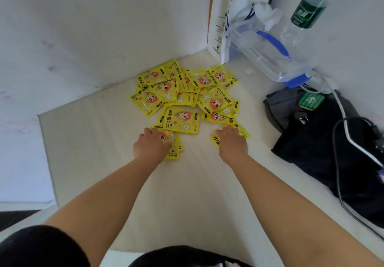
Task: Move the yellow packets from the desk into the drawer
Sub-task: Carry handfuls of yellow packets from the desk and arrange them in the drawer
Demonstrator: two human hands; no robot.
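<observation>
Several yellow packets (182,92) with a cartoon face lie in a loose pile on the cream desk (187,183), near the back wall. My left hand (150,145) rests palm down on the nearest left packets (173,148), fingers curled over them. My right hand (232,142) lies palm down on another packet (215,140) at the pile's front right. Whether either hand has a grip on a packet cannot be told. No drawer is in view.
A white coffee bag (234,13) stands at the back right, with a clear plastic container with blue trim (268,57) and a water bottle (307,11) beside it. A dark bag (324,142) with cables (349,133) and a small green box (311,100) fills the right side.
</observation>
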